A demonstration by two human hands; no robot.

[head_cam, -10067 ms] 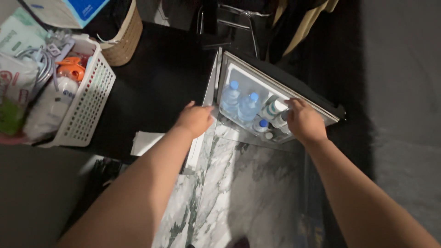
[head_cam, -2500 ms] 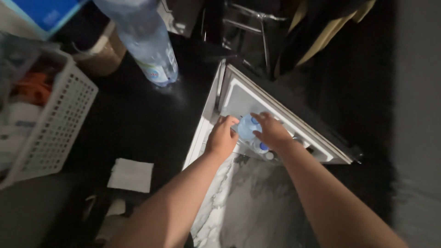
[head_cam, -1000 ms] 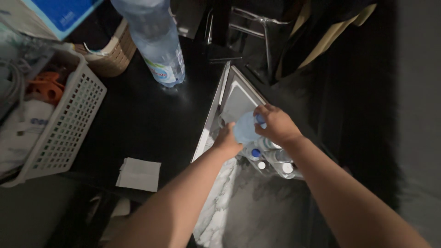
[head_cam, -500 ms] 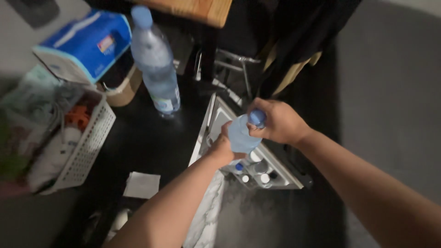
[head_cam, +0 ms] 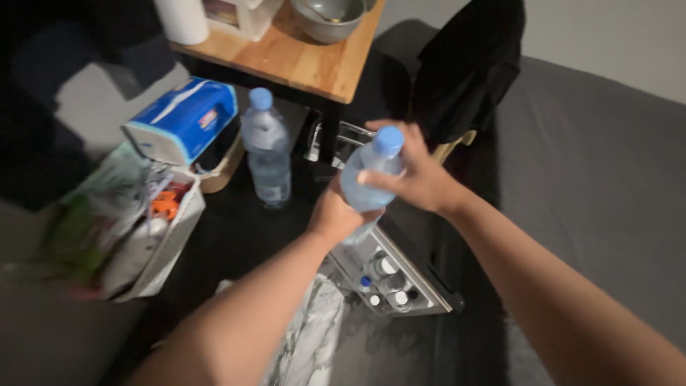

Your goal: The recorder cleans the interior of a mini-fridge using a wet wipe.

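Nearest, left hand (head_cam: pixel 336 214) cups the base and right hand (head_cam: pixel 418 179) wraps the shoulder of a blue-capped water bottle (head_cam: pixel 364 179), lifted above the open fridge door (head_cam: pixel 400 275). Probably heavy, slick, squashy; hold mid-body. Farther left: taller bottle (head_cam: pixel 266 154), blue-and-white tissue pack (head_cam: pixel 182 118), white basket (head_cam: pixel 171 236).

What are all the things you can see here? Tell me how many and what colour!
Held water bottle: one, clear with blue cap, in both hands.
Standing water bottle: one, clear with blue cap, on the black top.
Small bottles: several, white and blue caps, in the open fridge door shelf.
Tissue pack: one, blue and white, left of the standing bottle.
White basket: one, full of mixed items, left.
Wooden table: one, brown, top.
Metal bowl: one, grey, on the table.
Left hand: under the held bottle.
Right hand: around its upper part.
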